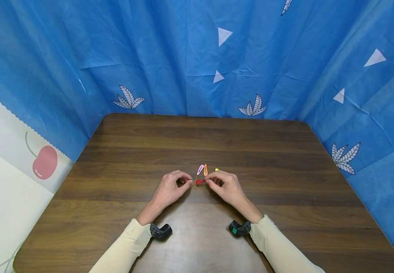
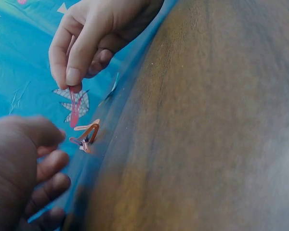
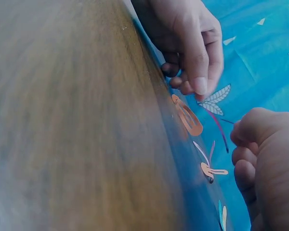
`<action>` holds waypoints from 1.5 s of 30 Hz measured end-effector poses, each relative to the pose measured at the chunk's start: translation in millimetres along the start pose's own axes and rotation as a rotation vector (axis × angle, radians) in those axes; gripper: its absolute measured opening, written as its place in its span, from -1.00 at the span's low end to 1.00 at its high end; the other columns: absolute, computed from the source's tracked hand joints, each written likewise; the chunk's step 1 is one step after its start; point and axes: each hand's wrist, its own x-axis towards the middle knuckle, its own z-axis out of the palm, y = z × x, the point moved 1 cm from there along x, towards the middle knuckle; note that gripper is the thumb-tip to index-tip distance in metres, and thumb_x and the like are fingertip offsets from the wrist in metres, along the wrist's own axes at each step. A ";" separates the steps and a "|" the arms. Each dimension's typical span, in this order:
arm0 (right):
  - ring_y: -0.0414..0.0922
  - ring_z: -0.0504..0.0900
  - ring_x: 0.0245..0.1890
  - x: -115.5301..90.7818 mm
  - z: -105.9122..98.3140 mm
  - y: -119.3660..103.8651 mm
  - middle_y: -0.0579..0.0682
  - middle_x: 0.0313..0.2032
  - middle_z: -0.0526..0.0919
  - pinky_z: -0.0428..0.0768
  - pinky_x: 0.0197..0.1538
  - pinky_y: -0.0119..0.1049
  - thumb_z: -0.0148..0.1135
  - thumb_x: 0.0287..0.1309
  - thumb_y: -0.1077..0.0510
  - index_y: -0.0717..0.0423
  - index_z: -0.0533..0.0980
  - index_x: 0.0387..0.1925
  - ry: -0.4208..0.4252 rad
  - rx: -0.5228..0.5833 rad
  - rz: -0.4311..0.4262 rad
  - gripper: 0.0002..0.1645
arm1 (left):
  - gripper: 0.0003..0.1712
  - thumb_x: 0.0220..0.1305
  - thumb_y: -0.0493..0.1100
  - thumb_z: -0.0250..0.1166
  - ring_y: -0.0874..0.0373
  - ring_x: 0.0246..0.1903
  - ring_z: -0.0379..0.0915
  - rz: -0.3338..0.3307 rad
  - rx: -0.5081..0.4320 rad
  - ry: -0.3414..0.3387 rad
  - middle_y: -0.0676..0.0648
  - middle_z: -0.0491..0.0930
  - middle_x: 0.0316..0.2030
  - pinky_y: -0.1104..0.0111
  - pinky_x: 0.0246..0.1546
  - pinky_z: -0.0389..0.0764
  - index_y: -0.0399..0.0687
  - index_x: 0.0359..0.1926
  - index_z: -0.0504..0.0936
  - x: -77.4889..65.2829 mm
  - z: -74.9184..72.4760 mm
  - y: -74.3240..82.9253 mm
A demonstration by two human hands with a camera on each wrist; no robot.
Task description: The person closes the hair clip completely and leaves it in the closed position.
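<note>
Between thumb and forefinger, my right hand [image 1: 227,186] pinches a red hair clip [image 1: 200,181] that points toward the left hand. In the left wrist view this red clip [image 2: 74,113] hangs below the right fingertips. My left hand [image 1: 172,188] brings thumb and forefinger together at a slim hair clip [image 1: 195,183], seen nearly edge-on. This slim clip [image 3: 219,130] shows as a purplish strip under the left fingertips in the right wrist view. Just beyond the hands lie a pink hair clip [image 1: 200,169] and an orange hair clip [image 1: 205,170].
A yellow clip [image 1: 216,169] lies partly hidden behind the right hand. The brown wooden table [image 1: 197,144] has rounded corners. A blue patterned curtain [image 1: 183,57] hangs along its back and right side, with a pale cloth [image 1: 9,182] at left.
</note>
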 end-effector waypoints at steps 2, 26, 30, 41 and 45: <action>-0.33 0.46 -0.58 -0.3 0.0 -0.2 -0.24 -0.42 0.63 0.46 -0.53 -0.47 0.30 0.20 0.13 -0.13 0.66 -0.27 0.000 0.010 0.009 -0.92 | -0.86 0.16 -0.12 0.39 0.27 -0.34 0.51 0.041 -0.018 -0.005 0.15 0.61 -0.38 0.41 -0.30 0.55 0.04 -0.23 0.70 -0.2 0.6 0.8; -0.19 0.49 -0.58 -2.7 0.1 -11.1 -0.09 -0.48 0.63 0.46 -0.55 -0.36 0.33 0.14 0.26 0.00 0.64 -0.31 -0.015 0.117 0.024 -0.90 | -0.85 0.15 -0.15 0.41 0.28 -0.24 0.54 0.242 -0.082 -0.014 0.19 0.65 -0.28 0.38 -0.21 0.60 0.10 -0.22 0.72 -0.8 -0.1 5.5; -0.13 0.49 -0.59 0.1 -5.1 -25.7 -0.01 -0.49 0.63 0.46 -0.55 -0.34 0.31 0.12 0.35 0.14 0.63 -0.31 -0.010 0.122 0.002 -0.90 | -0.91 0.19 -0.12 0.38 0.33 -0.24 0.53 0.238 -0.089 -0.013 0.21 0.65 -0.31 0.38 -0.20 0.59 0.12 -0.25 0.72 -0.6 -1.3 6.6; -0.16 0.52 -0.57 3.4 -12.6 -41.6 -0.02 -0.46 0.63 0.54 -0.52 -0.24 0.34 0.11 0.32 0.15 0.62 -0.22 -0.066 0.142 -0.037 -0.83 | -0.94 0.18 -0.14 0.39 0.26 -0.40 0.51 0.237 -0.125 0.012 0.19 0.64 -0.37 0.40 -0.40 0.54 0.11 -0.29 0.73 -0.4 -0.6 6.3; -0.15 0.53 -0.58 1.6 -9.7 -37.2 -0.01 -0.48 0.61 0.55 -0.52 -0.13 0.43 0.02 0.27 0.16 0.62 -0.17 -0.096 0.153 -0.036 -0.72 | -0.94 0.19 -0.13 0.38 0.30 -0.44 0.48 0.216 -0.142 0.002 0.21 0.61 -0.39 0.44 -0.45 0.50 0.13 -0.29 0.73 -1.0 -0.7 6.6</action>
